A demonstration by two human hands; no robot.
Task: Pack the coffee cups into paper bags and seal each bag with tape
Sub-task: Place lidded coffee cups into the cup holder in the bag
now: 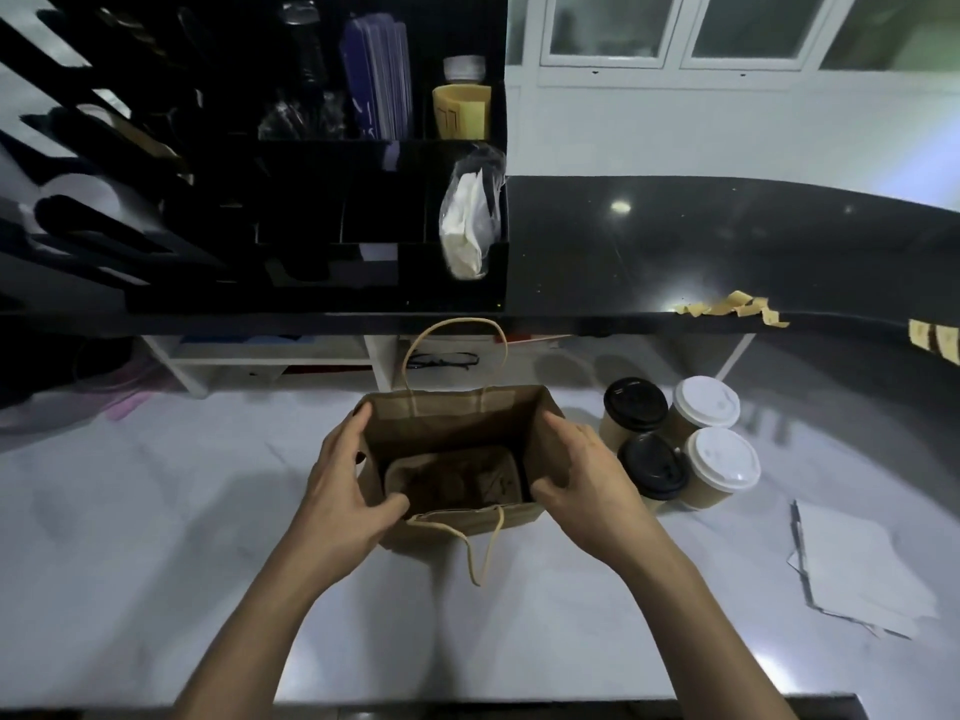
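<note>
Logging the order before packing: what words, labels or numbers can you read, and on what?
No text can be read.
Yellow box: dark marks, blurred.
Purple packs: pale marks, blurred.
Tape: dark print, blurred.
Cup lids: too small to tell.
Bag: no print shows.

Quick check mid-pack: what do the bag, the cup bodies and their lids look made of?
The bag: brown kraft paper by its look, matte, creased at the folds. The cup bodies: tan and matte, likely paperboard. The black lids and white lids: smooth, with a slight sheen and moulded rims, probably plastic.
</note>
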